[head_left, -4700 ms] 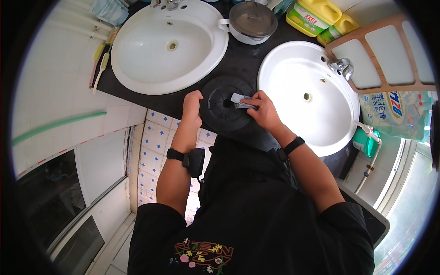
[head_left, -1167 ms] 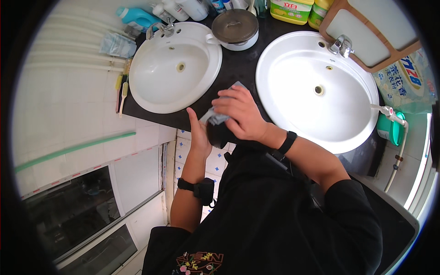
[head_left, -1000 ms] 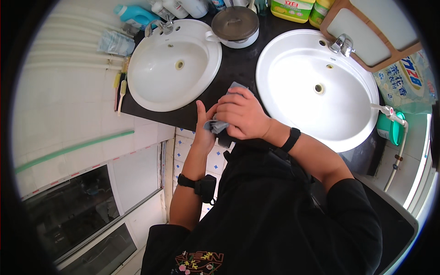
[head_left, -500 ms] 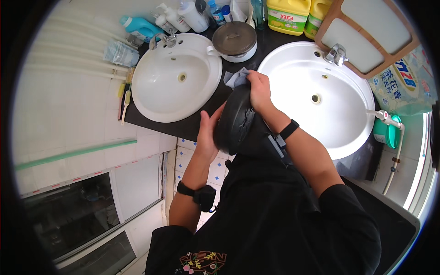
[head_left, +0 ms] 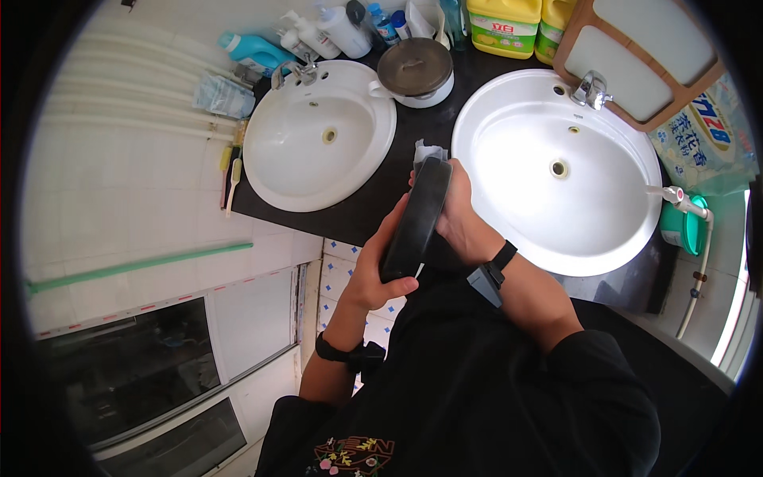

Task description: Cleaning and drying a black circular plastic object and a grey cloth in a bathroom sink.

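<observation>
Between my hands, in front of the basins, is a black, smooth, rounded object (head_left: 419,215), turned nearly edge-on; its exact kind I cannot make out. My left hand (head_left: 373,266) grips its near left side, thumb across the lower end and fingers along the edge. On the other side, my right hand (head_left: 459,208) wraps the far part from the right and behind, its fingers partly hidden. A crumpled light grey cloth (head_left: 431,150) sticks out beyond the object's far end, by my right fingers.
Two white basins, left (head_left: 274,171) and right (head_left: 509,230), sit in a dark counter (head_left: 350,222). A lidded white pot (head_left: 415,71) stands between them. Behind are pump bottles (head_left: 318,36) and yellow jugs (head_left: 502,28). At the right are a wood-framed board (head_left: 628,67) and a pipe (head_left: 699,262).
The black object has turned from showing its creased or cracked broad side to nearly edge-on. My right hand has come nearer and lower along it, and my left thumb now crosses its lower end.
</observation>
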Available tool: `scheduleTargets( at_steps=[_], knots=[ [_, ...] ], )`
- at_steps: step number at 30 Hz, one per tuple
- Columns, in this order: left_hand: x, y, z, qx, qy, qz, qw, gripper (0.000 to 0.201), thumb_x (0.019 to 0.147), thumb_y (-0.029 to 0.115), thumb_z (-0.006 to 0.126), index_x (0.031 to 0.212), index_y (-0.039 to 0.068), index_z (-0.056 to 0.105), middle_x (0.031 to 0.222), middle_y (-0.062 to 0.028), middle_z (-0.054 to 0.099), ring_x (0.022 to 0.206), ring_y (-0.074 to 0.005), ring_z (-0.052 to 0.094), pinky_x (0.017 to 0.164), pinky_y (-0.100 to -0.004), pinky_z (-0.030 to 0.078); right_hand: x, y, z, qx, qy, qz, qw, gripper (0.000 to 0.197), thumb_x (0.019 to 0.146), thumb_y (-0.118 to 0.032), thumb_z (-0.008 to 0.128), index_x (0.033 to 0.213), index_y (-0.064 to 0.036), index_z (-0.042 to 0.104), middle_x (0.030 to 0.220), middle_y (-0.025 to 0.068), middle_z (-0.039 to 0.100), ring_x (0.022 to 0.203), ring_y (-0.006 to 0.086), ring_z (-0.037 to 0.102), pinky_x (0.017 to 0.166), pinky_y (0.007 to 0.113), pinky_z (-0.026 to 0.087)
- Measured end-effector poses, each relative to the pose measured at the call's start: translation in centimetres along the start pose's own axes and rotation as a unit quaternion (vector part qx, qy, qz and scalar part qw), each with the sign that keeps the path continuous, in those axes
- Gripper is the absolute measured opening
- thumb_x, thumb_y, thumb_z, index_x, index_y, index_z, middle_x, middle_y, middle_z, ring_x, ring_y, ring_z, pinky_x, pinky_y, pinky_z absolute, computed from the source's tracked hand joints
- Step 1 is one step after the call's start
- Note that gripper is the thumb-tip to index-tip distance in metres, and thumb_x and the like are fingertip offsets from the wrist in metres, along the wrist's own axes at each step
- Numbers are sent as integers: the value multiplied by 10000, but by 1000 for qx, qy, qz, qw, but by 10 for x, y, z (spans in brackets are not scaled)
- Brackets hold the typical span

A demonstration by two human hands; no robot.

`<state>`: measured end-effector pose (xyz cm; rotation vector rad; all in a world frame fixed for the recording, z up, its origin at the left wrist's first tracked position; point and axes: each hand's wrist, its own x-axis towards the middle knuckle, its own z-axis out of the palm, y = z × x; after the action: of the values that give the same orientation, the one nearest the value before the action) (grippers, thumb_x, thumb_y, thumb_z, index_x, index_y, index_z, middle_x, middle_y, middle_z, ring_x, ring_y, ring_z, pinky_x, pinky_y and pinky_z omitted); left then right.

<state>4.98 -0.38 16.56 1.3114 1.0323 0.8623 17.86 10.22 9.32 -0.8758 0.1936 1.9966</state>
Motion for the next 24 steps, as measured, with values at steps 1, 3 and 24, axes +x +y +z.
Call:
scheduleTargets(
  at_steps=[1,3,24],
  knots=[
    [-1,1,1,-12,13,-6,1000,1012,713,337,741,1505,-24,224,1437,-161,426,1319,-225,417,1096,-333,282,2,-2,0,-11,14,-23,1000,293,864,-213,415,912,8,602,729,128,615,663,205,602,628,309,503],
    [-5,3,2,-24,29,-14,999,988,712,313,739,1498,-27,246,1397,-155,467,1282,-218,450,1079,-324,307,-7,-10,6,-106,-20,-167,980,288,864,-195,404,921,0,608,743,119,622,692,196,597,648,301,492],
    [-10,22,21,-65,53,-81,993,981,702,98,769,1511,-4,224,1239,-83,535,1090,-147,539,951,-285,426,-42,-10,-4,-357,-186,-418,814,175,866,-65,484,957,-2,620,845,116,632,819,250,594,802,306,436]
  ],
)
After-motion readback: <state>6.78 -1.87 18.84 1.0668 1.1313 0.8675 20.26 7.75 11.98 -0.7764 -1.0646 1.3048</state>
